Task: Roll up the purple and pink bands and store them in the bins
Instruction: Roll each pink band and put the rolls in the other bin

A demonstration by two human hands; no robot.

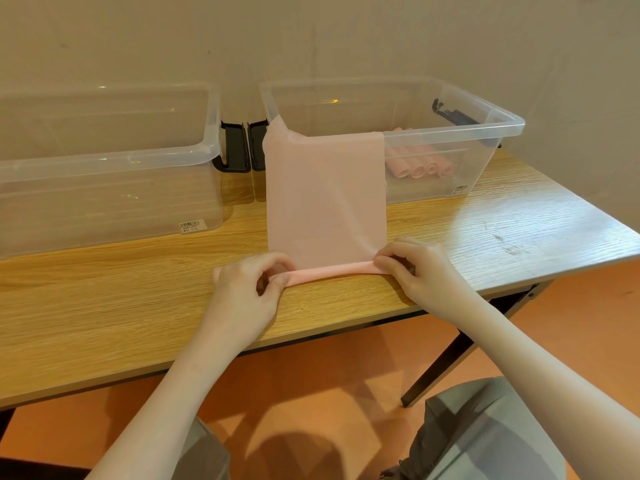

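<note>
Head view: a wooden tabletop (485,244) is seen carrying two clear bins. The right bin (485,133) is draped by a pink band (325,195), whose near end is rolled between the hands. The roll's ends are pinched by the left hand (249,289) and right hand (415,268). Rolled pink bands (419,168) are held inside; the left bin (104,161) stands beside.

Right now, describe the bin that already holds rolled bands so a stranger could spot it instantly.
On the wooden table stand two clear plastic bins against the wall. Take the right bin, nearer the table's end. Unlike the left bin, it holds pink rolls, and a flat pink band hangs over its front rim.
</note>
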